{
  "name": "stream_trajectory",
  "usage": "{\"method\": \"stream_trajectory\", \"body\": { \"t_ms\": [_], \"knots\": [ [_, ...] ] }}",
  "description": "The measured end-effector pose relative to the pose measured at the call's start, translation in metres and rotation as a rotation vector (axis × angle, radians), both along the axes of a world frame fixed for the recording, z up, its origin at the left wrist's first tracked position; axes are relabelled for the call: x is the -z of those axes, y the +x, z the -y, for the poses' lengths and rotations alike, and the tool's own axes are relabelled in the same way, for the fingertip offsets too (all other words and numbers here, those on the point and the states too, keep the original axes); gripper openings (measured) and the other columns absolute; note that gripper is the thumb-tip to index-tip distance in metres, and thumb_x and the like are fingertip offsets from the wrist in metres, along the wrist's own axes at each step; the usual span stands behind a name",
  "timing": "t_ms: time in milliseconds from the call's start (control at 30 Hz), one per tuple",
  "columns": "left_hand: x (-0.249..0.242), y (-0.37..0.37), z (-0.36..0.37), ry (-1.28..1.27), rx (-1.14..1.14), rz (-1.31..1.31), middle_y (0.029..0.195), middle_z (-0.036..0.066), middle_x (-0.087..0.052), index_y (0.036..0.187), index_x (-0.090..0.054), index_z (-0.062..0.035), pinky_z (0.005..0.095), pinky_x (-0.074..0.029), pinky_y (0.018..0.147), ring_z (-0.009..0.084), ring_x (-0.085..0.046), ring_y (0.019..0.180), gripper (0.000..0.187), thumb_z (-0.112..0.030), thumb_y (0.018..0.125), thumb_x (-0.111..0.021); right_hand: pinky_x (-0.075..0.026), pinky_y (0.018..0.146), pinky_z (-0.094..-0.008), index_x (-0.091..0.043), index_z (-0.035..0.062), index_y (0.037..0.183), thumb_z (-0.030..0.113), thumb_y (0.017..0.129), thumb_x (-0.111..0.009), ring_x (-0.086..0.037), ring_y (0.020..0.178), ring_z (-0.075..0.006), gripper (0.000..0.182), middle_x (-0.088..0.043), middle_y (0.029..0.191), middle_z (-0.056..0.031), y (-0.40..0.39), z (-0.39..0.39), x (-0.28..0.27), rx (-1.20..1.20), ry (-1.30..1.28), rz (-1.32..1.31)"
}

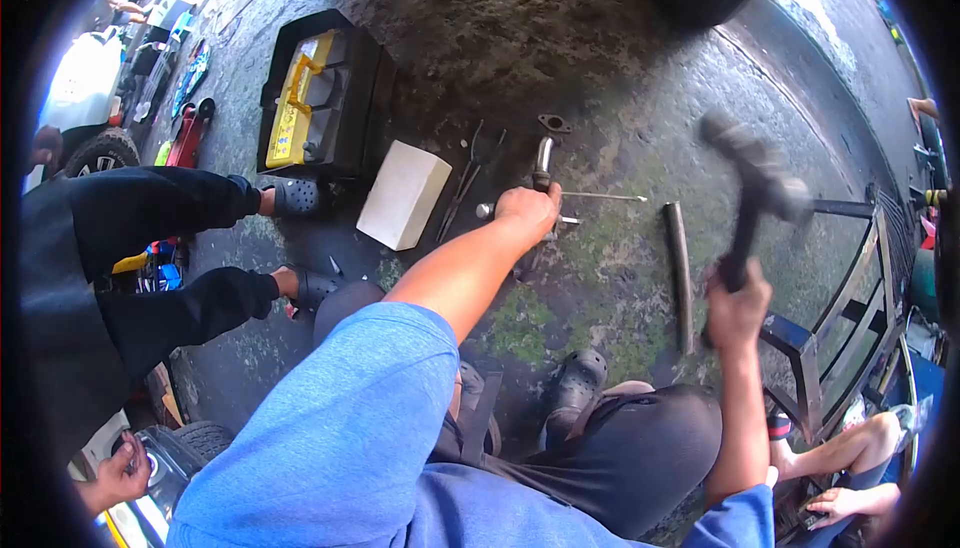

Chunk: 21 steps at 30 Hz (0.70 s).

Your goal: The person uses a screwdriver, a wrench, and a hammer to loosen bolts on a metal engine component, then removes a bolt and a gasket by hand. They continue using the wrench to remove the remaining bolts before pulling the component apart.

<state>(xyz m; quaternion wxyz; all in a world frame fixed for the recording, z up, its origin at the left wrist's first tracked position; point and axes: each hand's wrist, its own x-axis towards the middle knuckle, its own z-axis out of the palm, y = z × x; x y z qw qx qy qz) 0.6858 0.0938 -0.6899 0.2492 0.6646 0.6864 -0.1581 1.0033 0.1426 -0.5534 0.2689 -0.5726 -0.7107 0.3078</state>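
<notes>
My left hand reaches to the floor and is closed on the dark lower end of a short shiny metal tube, which points away from me. Beside that hand lie a thin rod and small metal parts. A flat flange with holes sits just beyond the tube. On the right, my right hand grips the handle of a hammer raised above the floor, its head blurred. Between the two hands a long metal pipe lies on the floor.
A white box, pliers and a black case with a yellow label are left of my left hand. A person in dark clothes stands at left. A metal frame and another person's leg are at right.
</notes>
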Motion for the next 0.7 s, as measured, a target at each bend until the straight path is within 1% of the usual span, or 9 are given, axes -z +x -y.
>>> {"method": "stream_trajectory", "body": {
  "t_ms": [133, 167, 233, 267, 300, 333, 467, 633, 700],
  "knots": [
    [-0.001, -0.001, -0.001, 0.015, 0.014, -0.003, 0.100, 0.016, -0.077, 0.154, -0.040, -0.0030, 0.0467, -0.060, 0.074, 0.0343, -0.076, 0.089, 0.059, -0.013, 0.097, -0.052, -0.053, 0.067, -0.0326, -0.062, 0.0031, 0.104, 0.003, 0.092, -0.073, -0.062, 0.067, -0.0171, 0.016, -0.062, 0.077, -0.0032, -0.018, -0.006, 0.002, 0.004, 0.192, -0.530],
    [-0.001, -0.002, 0.000, 0.014, 0.005, -0.008, 0.100, 0.016, -0.077, 0.154, -0.041, -0.0028, 0.0463, -0.060, 0.074, 0.0341, -0.076, 0.089, 0.060, -0.012, 0.096, -0.052, -0.053, 0.068, -0.0333, -0.062, 0.0048, 0.102, 0.007, 0.092, -0.075, -0.062, 0.066, -0.0185, 0.016, -0.062, 0.078, -0.0021, -0.006, -0.003, 0.053, -0.016, 0.358, -0.428],
    [-0.004, 0.003, 0.002, 0.007, 0.013, -0.002, 0.099, 0.015, -0.077, 0.154, -0.041, -0.0032, 0.0457, -0.060, 0.072, 0.0333, -0.076, 0.088, 0.061, -0.012, 0.095, -0.054, -0.053, 0.068, -0.0377, -0.064, 0.0012, 0.093, 0.006, 0.085, -0.074, -0.067, 0.067, -0.0271, 0.014, -0.068, 0.074, -0.0177, 0.030, 0.023, 0.146, -0.053, 0.042, 0.040],
    [-0.004, 0.002, -0.001, 0.018, 0.008, -0.013, 0.099, 0.015, -0.077, 0.154, -0.041, -0.0031, 0.0457, -0.060, 0.072, 0.0331, -0.076, 0.088, 0.061, -0.012, 0.095, -0.054, -0.054, 0.070, -0.0429, -0.063, -0.0030, 0.093, 0.007, 0.082, -0.070, -0.072, 0.074, -0.0349, 0.017, -0.067, 0.076, -0.0271, 0.025, 0.036, 0.145, -0.021, -0.229, 0.178],
    [-0.003, 0.001, -0.001, 0.018, 0.005, -0.021, 0.098, 0.015, -0.077, 0.155, -0.041, -0.0031, 0.0458, -0.060, 0.071, 0.0328, -0.076, 0.087, 0.061, -0.012, 0.095, -0.054, -0.054, 0.075, -0.0489, -0.064, -0.0044, 0.097, 0.013, 0.082, -0.069, -0.072, 0.081, -0.0443, 0.023, -0.068, 0.080, -0.0295, 0.025, 0.041, 0.153, -0.054, -0.422, 0.333],
    [-0.006, 0.000, 0.000, 0.020, 0.005, 0.003, 0.096, 0.015, -0.077, 0.154, -0.042, -0.0031, 0.0464, -0.060, 0.070, 0.0327, -0.076, 0.087, 0.060, -0.012, 0.095, -0.054, -0.054, 0.077, -0.0533, -0.065, -0.0035, 0.098, 0.015, 0.083, -0.067, -0.070, 0.083, -0.0475, 0.024, -0.069, 0.081, -0.0297, 0.041, 0.057, 0.190, -0.045, -0.363, 0.337],
    [-0.007, 0.001, 0.002, 0.049, 0.002, -0.012, 0.095, 0.015, -0.077, 0.153, -0.042, -0.0036, 0.0453, -0.060, 0.070, 0.0325, -0.076, 0.086, 0.059, -0.011, 0.095, -0.054, -0.052, 0.080, -0.0558, -0.060, -0.0009, 0.103, 0.021, 0.087, -0.071, -0.069, 0.091, -0.0489, 0.029, -0.070, 0.087, -0.0287, 0.068, 0.109, 0.201, 0.114, -0.401, 0.445],
    [-0.010, -0.001, -0.001, -0.016, -0.022, 0.014, 0.099, 0.016, -0.076, 0.155, -0.038, -0.0024, 0.0448, -0.059, 0.077, 0.0312, -0.076, 0.091, 0.072, -0.021, 0.092, -0.067, -0.051, 0.087, -0.0543, -0.058, 0.0007, 0.112, 0.026, 0.088, -0.074, -0.066, 0.102, -0.0477, 0.039, -0.069, 0.103, -0.0285, 0.084, 0.109, 0.211, 0.111, -0.414, 0.567],
    [-0.012, -0.005, -0.003, -0.041, -0.033, 0.019, 0.102, 0.016, -0.076, 0.156, -0.037, -0.0025, 0.0449, -0.059, 0.079, 0.0310, -0.075, 0.094, 0.079, -0.026, 0.089, -0.072, -0.046, 0.099, -0.0514, -0.057, 0.0023, 0.121, 0.019, 0.086, -0.076, -0.058, 0.118, -0.0435, 0.043, -0.063, 0.120, -0.0242, 0.086, 0.102, 0.221, 0.057, -0.297, 0.509]
  ]
}}
